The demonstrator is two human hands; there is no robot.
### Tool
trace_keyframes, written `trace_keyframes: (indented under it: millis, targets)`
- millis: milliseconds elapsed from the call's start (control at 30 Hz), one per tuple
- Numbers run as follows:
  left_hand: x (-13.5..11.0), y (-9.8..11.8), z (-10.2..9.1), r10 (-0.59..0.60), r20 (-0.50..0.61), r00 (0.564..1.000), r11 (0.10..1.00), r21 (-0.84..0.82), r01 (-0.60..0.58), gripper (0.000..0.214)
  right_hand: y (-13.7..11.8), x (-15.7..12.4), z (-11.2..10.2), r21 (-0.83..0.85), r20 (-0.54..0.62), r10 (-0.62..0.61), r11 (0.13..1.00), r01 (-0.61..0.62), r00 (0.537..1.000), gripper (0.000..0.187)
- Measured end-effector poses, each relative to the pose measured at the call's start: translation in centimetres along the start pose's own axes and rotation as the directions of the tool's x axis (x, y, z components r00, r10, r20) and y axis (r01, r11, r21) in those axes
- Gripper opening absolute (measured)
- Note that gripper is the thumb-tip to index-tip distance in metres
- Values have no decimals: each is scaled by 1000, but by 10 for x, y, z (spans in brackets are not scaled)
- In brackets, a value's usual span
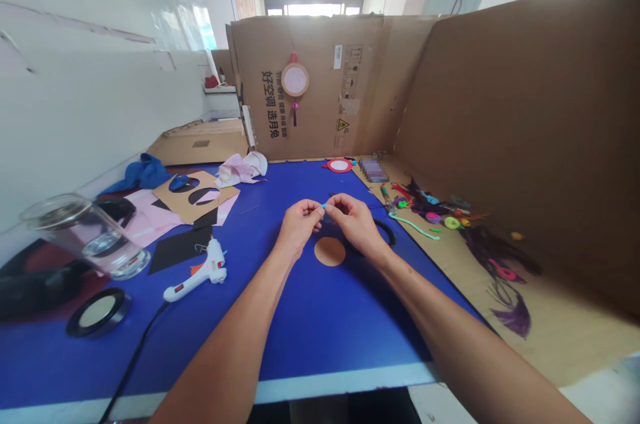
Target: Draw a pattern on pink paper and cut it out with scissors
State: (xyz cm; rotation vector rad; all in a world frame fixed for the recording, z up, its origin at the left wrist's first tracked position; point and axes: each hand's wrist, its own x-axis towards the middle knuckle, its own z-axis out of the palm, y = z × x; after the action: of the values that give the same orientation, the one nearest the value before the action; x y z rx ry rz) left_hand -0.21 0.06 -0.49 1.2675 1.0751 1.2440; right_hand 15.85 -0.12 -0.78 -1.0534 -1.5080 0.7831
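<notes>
Above the blue table top (345, 337), my left hand (301, 227) and my right hand (354, 221) meet fingertip to fingertip. Both are closed in a pinch on a small light-blue piece (324, 206), maybe cord; most of it is hidden by the fingers. Just below the hands a round tan disc (330, 251) lies flat on the table. A black ring-shaped object (386, 232) sits beside my right wrist, partly covered by it.
At left are a white glue gun (200, 274), a glass jar (107, 247), a tape roll (99, 313) and cut cardboard (199, 194). Beads and purple tassels (515, 317) lie at right. Cardboard walls (320, 97) stand behind, with a round ornament (295, 80) hanging.
</notes>
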Motion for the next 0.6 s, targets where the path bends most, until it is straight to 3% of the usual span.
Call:
trace_keyframes:
  millis: [233, 333, 600]
  targets:
    - [5, -10, -3, 160, 4, 987, 960, 234, -157, 14, 0, 1, 0, 4, -16, -12, 1000, 12, 1000, 24]
    - [5, -10, -4, 187, 3, 982, 949, 259, -181, 13, 0, 1, -1, 7, -6, 0, 1000, 0, 1000, 24]
    - [0, -2, -3, -4, -55, 998, 1000, 6, 4, 19, 2, 0, 1, 39, 68, 55, 998, -57, 996, 25]
